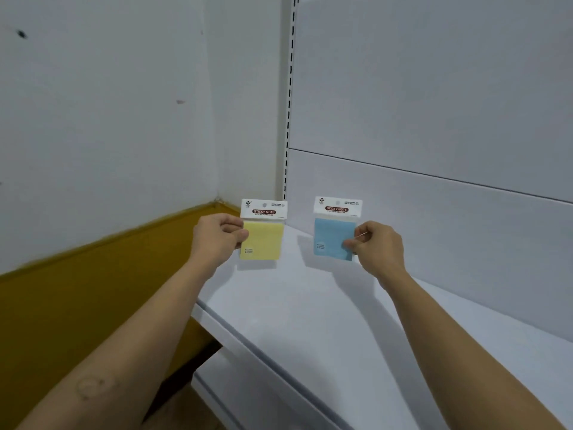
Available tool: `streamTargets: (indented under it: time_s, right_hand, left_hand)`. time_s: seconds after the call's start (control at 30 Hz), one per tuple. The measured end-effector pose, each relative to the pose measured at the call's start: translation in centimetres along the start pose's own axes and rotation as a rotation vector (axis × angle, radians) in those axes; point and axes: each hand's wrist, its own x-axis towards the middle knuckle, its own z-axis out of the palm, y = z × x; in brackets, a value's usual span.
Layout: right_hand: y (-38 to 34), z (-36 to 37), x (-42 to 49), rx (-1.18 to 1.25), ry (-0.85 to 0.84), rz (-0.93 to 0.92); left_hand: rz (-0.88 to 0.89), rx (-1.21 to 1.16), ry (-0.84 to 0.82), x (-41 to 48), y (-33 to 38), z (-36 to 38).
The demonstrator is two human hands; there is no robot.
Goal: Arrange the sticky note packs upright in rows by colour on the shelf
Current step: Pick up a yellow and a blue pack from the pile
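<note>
The yellow sticky note pack (263,240) and blue sticky note pack (333,238) stand upright, side by side and apart, at the far left end of the white shelf (310,311); whether their lower edges touch it cannot be told; the small print is unreadable; the left hand (217,237) pinches the yellow pack's left edge, fingers partly hidden behind it; the right hand (379,249) pinches the blue pack's right edge.

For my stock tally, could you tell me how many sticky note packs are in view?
2: a yellow pack in the left hand, a blue pack in the right hand, both upright above the shelf.
</note>
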Motion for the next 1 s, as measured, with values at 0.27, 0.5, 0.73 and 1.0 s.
streamTargets:
  time_s: [0.27,0.5,0.73,1.0]
  right_hand:
    - [3.4,2.2,3.6,-0.053,-0.052,0.046]
    - [3.6,4.1,6.0,-0.055,-0.011,0.088]
    - [3.8,7.1,7.2,-0.103,0.024,0.169]
    - [3.3,11.7,7.9,-0.056,0.227,0.313]
  left_hand:
    - [0.005,0.054,0.002,3.4,-2.2,4.4]
    - [-0.001,0.036,-0.079,9.0,-3.1,7.5]
    - [-0.021,-0.031,-0.209,14.0,-5.7,10.1]
    - [-0.015,-0.097,-0.320,19.8,-8.0,13.6]
